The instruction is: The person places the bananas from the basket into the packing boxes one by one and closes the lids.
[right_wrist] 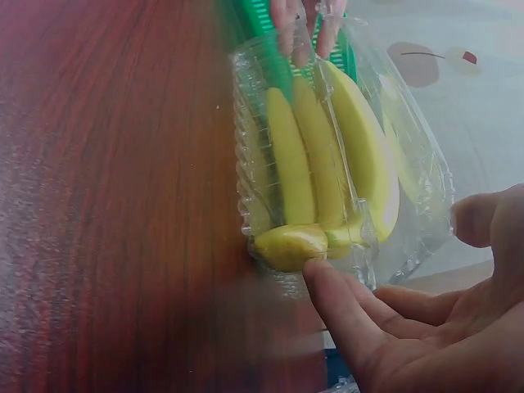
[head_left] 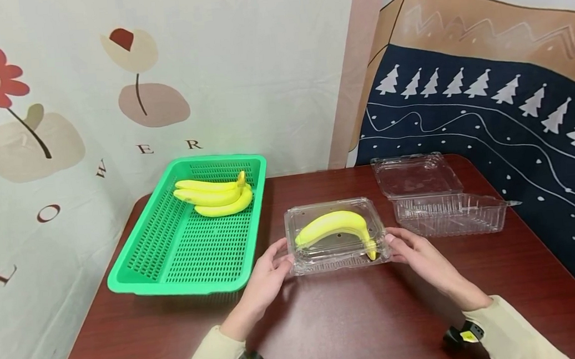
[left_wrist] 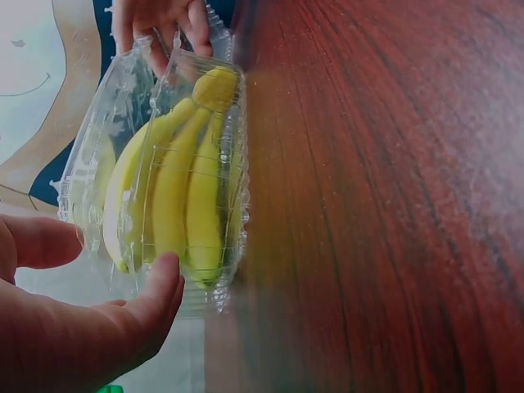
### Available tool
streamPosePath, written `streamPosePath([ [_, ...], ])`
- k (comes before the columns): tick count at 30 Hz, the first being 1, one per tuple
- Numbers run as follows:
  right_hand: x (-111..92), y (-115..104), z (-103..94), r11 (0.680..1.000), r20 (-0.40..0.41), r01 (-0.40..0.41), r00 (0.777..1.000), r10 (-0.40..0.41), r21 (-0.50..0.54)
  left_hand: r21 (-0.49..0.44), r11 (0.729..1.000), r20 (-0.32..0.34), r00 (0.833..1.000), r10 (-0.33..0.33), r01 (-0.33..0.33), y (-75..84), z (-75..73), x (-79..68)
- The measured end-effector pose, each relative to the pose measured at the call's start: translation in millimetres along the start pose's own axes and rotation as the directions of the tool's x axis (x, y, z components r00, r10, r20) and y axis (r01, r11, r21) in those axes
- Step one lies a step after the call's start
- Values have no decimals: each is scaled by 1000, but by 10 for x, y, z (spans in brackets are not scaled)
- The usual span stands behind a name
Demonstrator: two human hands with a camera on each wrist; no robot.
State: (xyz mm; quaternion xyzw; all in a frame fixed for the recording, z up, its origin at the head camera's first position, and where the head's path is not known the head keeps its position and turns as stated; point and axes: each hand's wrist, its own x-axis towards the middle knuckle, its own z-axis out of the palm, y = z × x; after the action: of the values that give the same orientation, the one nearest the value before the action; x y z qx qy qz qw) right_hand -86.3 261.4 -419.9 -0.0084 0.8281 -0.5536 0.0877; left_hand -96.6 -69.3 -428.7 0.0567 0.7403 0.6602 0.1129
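Observation:
A clear plastic clamshell box (head_left: 333,262) with its lid down is in the middle of the head view. Yellow bananas (head_left: 338,223) lie inside it; the wrist views show several joined at the stem (left_wrist: 214,88). My left hand (head_left: 270,275) holds the left end of the box, thumb and fingers at its corner. At the opposite end, my right hand (head_left: 420,256) holds the box the same way. In the right wrist view a fingertip (right_wrist: 318,270) lies by the stem end. Some fingers are hidden behind the box in the head view.
A green perforated basket (head_left: 190,286) stands on the left with more bananas (head_left: 213,196) in its far part. Far right, a second clear clamshell box (head_left: 445,216) sits with its lid raised. The dark red table (head_left: 337,320) meets printed cloth (head_left: 285,79) behind.

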Motion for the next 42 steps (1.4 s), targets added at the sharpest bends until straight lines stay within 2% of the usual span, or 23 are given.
streamPosePath([
  [4, 35, -44, 8, 1000, 6, -5, 1000, 5, 8, 13, 1000, -1, 1000, 9, -8, -20, 5, 7],
  [10, 71, -73, -6, 997, 33, -49, 998, 51, -53, 67, 997, -9, 999, 32, -32, -43, 13, 9],
  [18, 83, -46, -26, 998, 74, -66, 995, 67, -17, 25, 1000, -47, 999, -4, 5, -19, 18, 25],
  [27, 103, -32, -40, 997, 104, -78, 992, 75, 21, 166, 985, -93, 995, -35, 50, -28, 36, 91],
  [32, 99, -34, -51, 997, 110, -78, 991, 75, 23, 195, 979, -77, 996, -42, 57, -24, 33, 96],
  [42, 92, 26, -90, 991, 129, -98, 988, 85, 95, 121, 991, -53, 997, -54, 60, 8, 45, 94],
])
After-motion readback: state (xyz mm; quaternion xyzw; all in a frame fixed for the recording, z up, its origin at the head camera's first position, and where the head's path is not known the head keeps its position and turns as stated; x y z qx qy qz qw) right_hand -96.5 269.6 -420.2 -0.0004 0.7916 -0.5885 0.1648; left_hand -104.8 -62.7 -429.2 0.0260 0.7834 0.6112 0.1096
